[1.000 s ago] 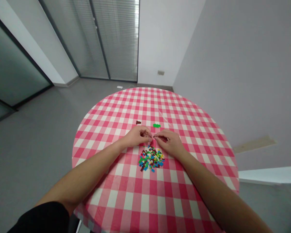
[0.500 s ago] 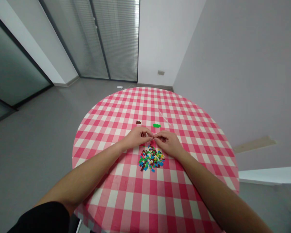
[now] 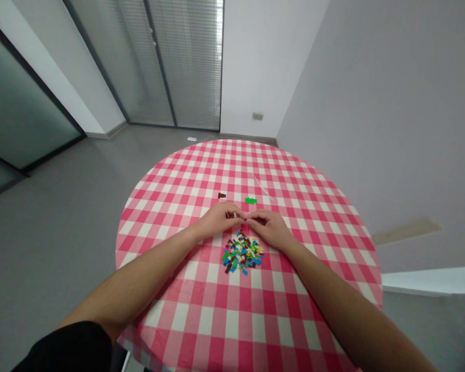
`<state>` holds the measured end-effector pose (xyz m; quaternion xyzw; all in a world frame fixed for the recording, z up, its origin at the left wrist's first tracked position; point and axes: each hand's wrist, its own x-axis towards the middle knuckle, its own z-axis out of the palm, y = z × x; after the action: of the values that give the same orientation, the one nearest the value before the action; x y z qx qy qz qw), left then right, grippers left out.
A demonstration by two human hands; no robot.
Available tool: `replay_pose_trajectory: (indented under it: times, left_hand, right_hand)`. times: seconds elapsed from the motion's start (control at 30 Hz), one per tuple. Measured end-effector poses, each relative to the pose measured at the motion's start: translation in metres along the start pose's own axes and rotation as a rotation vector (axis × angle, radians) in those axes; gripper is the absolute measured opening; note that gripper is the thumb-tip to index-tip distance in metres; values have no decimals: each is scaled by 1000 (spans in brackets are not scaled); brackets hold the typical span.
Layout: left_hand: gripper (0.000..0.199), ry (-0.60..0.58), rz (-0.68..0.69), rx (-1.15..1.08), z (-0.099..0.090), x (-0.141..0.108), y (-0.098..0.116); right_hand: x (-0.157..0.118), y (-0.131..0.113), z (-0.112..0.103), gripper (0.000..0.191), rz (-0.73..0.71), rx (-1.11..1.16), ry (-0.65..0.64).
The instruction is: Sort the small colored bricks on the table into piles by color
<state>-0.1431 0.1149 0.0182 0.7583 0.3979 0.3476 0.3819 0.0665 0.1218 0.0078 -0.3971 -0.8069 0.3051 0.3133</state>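
Above the table's middle, my left hand (image 3: pixel 221 217) and my right hand (image 3: pixel 269 226) meet fingertip to fingertip, each in a pinch. Whatever sits between the fingertips is too small and covered to name. Just below them lies a heap of small building bricks (image 3: pixel 242 254) in green, blue, brown, white, yellow and red. Beyond my left hand is a small dark brown brick piece (image 3: pixel 221 196). A flat green brick piece (image 3: pixel 250 201) lies past the fingertips, nearer my right hand.
The round table (image 3: pixel 232 320) wears a red-and-white checked cloth. Behind it stand a glass partition with blinds (image 3: pixel 194 67) and a white wall with a socket plate (image 3: pixel 258 116). A grey wall (image 3: pixel 391 119) runs along the right side.
Both hands stay in nearly the same place, with only a slight shift at the fingertips. The heap and the two separate pieces have not moved.
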Motion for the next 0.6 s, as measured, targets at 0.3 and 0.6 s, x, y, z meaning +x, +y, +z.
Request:
replay_pose_trajectory:
  times: [0.3, 0.6]
  left_hand:
    - [19, 0, -53, -60, 0, 0, 0]
    - [18, -16, -63, -27, -3, -1, 4]
  right_hand:
    - [0, -2, 0, 18, -7, -4, -9]
    - [-1, -4, -1, 18, -19, 0, -20]
